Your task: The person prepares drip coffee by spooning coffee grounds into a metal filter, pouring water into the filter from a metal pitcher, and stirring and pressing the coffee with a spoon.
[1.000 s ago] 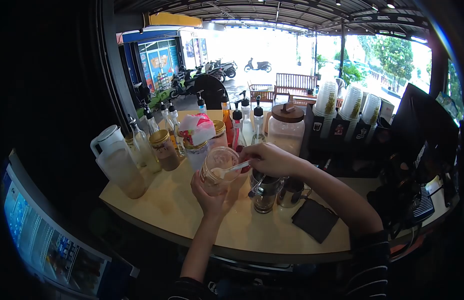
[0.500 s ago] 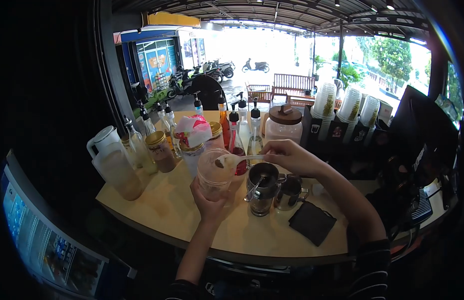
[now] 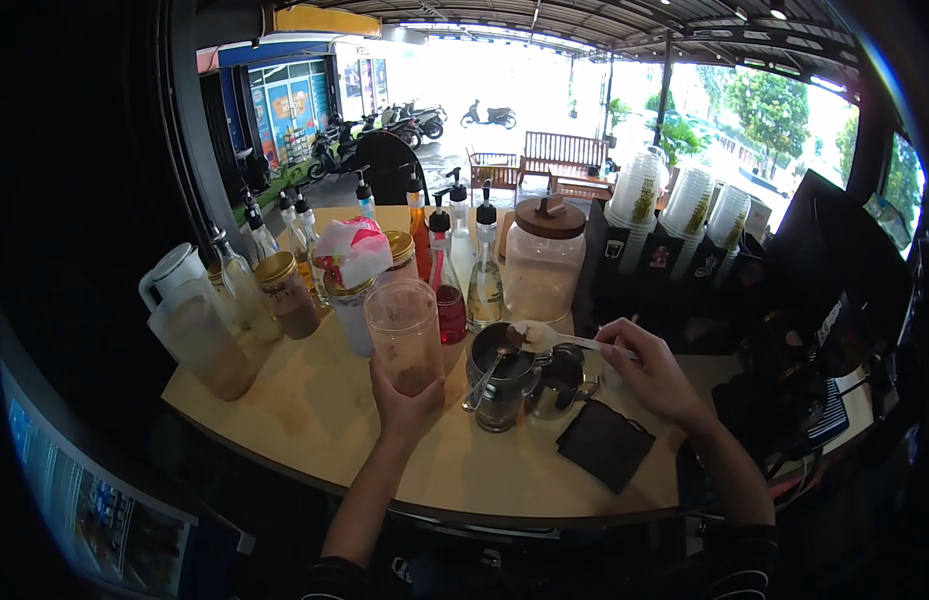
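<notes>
The wood-topped counter (image 3: 284, 440) bears everything at hand. At its left end stands the pitcher (image 3: 199, 335), leaning left in the view, its handle on the upper left. Toward the back, the lidded jar (image 3: 544, 275) is upright under its brown lid, and to its right the cup stacks (image 3: 634, 200) stand in a dark holder. Pump bottles (image 3: 447, 290) stand in a group between the pitcher and the lidded jar.

The open jar (image 3: 402, 330) is in front of them, left of the steel cup. Its long axis runs almost up and down in the view, mouth at the top and leaning slightly left, base in the palm. The left hand (image 3: 408, 400) wraps around its lower part, thumb at the right side, fingers around the left.

The right hand (image 3: 649, 370), right of the steel cup, pinches the end of the white spoon's handle between thumb and fingers. The steel cup (image 3: 499, 375) stands upright, the steel jug (image 3: 556, 385) just right of it, and the dark cloth (image 3: 606, 445) lies nearer the front edge.

The white spoon (image 3: 574, 342) lies nearly level, handle to the right and dipping slightly, its loaded bowl pointing left at the steel cup's rim. The thin spoon (image 3: 484, 378) slants out of that cup, down and left.
</notes>
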Demonstrator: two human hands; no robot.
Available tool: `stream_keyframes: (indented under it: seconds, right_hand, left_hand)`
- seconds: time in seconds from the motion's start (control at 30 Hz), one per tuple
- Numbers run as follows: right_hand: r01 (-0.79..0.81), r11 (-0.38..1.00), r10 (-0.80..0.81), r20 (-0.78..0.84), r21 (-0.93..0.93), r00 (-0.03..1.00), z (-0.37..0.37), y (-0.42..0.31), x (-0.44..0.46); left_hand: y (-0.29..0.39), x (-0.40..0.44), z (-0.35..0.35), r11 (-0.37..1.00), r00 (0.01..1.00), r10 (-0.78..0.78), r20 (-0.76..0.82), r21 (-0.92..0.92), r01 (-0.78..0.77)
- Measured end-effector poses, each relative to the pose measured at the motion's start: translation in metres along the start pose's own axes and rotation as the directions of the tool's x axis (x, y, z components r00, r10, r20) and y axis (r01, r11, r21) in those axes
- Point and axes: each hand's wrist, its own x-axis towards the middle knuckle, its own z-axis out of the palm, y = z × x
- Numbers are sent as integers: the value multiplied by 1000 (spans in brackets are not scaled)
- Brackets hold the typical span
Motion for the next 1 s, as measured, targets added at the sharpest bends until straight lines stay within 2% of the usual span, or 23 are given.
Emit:
stream_keyframes:
  seconds: [0.13, 0.2, 0.23, 0.33, 0.43, 0.53, 0.6, 0.73, 0.93, 1.0]
  right_hand:
    - [-49, 999, 49, -37, 10, 998, 4, -2, -4]
    - [91, 993, -96, -63, -78, 993, 8, 8, -5]
    - [93, 993, -98, -62, -78, 993, 7, 7, -6]
    - [35, 999, -36, -27, -27, 999, 5, 4, -8]
    - [-38, 999, 38, -12, -25, 999, 4, 4, -8]
    - [-15, 998, 13, -39, -64, 999, 6, 9, -7]
    - [76, 996, -82, -143, -47, 986, 10, 16, -6]
    - [82, 993, -92, -113, -87, 989, 7, 11, -4]
    - [63, 990, -80, -131, -124, 988, 5, 8, -1]
    - [56, 991, -69, -108, -120, 992, 5, 7, 0]
  left_hand:
    - [4, -1, 1, 993, 999, -41, 1, -107, 41]
    - [5, -1, 1, 996, 1000, -29, 11, -81, 30]
    - [6, -1, 1, 996, 1000, -28, 10, -81, 29]
    - [3, -1, 0, 994, 1000, -27, 4, -107, 27]
    - [-3, 0, -2, 1000, 999, -30, -11, -6, 30]
    - [3, -1, 0, 998, 999, -49, -9, -48, 49]
    - [9, -2, 3, 986, 998, -55, 20, -157, 57]
    - [5, -1, 1, 992, 998, -60, 20, -108, 62]
    - [9, -2, 3, 981, 997, -77, 15, -176, 79]
    - [2, -1, 0, 997, 999, -41, -1, -72, 41]
